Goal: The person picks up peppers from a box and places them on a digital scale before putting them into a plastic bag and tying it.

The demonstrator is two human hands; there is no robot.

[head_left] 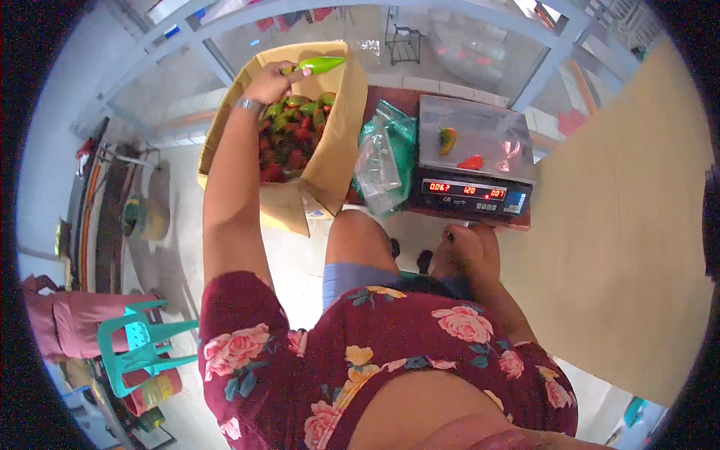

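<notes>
My left hand (271, 81) reaches over the far end of an open cardboard box (335, 139). It grips a long green chili pepper (322, 64) by one end, and the tip points right. Below it in the box lie many red and green peppers (296, 135). My right hand (484, 246) is low by my right knee, just under the front of a digital scale (474, 193); its fingers are not clear. On the scale's metal plate (495, 135) lie a green-and-orange pepper (447, 141) and a red pepper (471, 162), apart from each other.
Green and clear plastic bags (386, 157) lie between box and scale on a dark red table (367, 199). A large tan board (615, 225) stands at the right. A teal plastic chair (139, 337) is at the lower left, with a bucket (150, 221) behind it.
</notes>
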